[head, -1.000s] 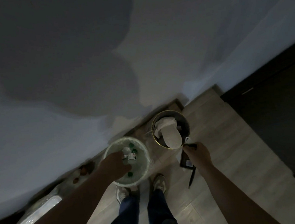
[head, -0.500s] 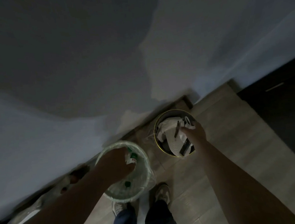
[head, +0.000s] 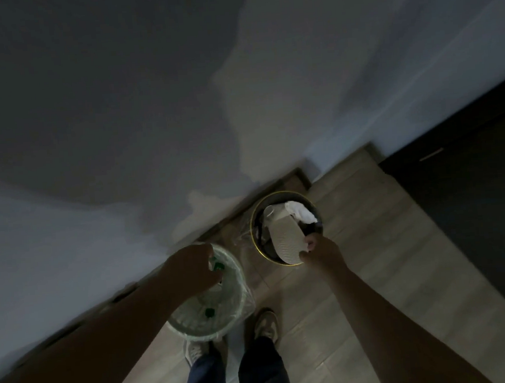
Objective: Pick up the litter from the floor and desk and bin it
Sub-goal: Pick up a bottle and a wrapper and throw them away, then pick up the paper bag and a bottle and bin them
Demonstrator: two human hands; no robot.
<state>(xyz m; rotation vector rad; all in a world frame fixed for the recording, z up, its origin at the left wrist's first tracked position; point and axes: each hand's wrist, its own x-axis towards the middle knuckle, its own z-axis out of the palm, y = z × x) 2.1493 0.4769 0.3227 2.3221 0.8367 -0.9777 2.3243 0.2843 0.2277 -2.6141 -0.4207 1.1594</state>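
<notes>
Dim wooden floor [head: 370, 242] meets a pale wall, with two bins side by side. The right hand [head: 321, 251] pinches the near edge of a white embossed paper sheet [head: 283, 238] bulging from the gold-rimmed bin [head: 253, 233]. The paper looks light, soft and easily torn, so it is best pressed down mid-sheet. The left hand [head: 194, 268] hovers curled over the plastic-lined bin [head: 196, 331]; whether it holds anything is unclear.

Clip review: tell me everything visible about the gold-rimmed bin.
The gold-rimmed bin is round, dark inside, with a thin yellow rim. It stands upright on the wood floor by the wall, nearly full: a pale textured paper roll leans over its near edge, crumpled white paper behind. The right hand grips the roll at the rim.
</notes>
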